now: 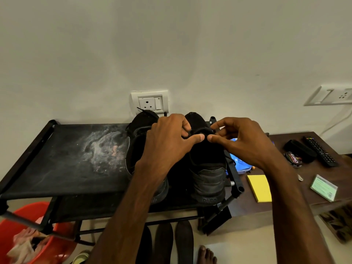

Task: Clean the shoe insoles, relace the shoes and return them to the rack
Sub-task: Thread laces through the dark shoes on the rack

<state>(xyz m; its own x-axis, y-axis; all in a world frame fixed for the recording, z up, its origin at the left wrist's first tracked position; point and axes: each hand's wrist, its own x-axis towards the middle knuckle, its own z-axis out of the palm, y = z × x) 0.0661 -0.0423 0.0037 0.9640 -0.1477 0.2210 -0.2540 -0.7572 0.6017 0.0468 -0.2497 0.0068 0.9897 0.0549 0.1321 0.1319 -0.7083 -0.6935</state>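
Note:
Two black shoes stand side by side on the top shelf of the black shoe rack (62, 149), toes toward the wall. The left shoe (137, 130) is partly hidden by my left forearm. The right shoe (207, 168) shows its heel toward me. My left hand (169, 138) and my right hand (238, 141) meet over the right shoe's tongue, fingers pinching its black lace. Dark insoles (163, 242) lie on the floor below the rack.
A red bucket (11, 227) with rags sits at the lower left. On the brown table (285, 204) to the right lie a yellow pad (260, 187), a polish tin (292, 159), a remote (320, 151) and a card. A wall socket (149, 102) is behind the shoes.

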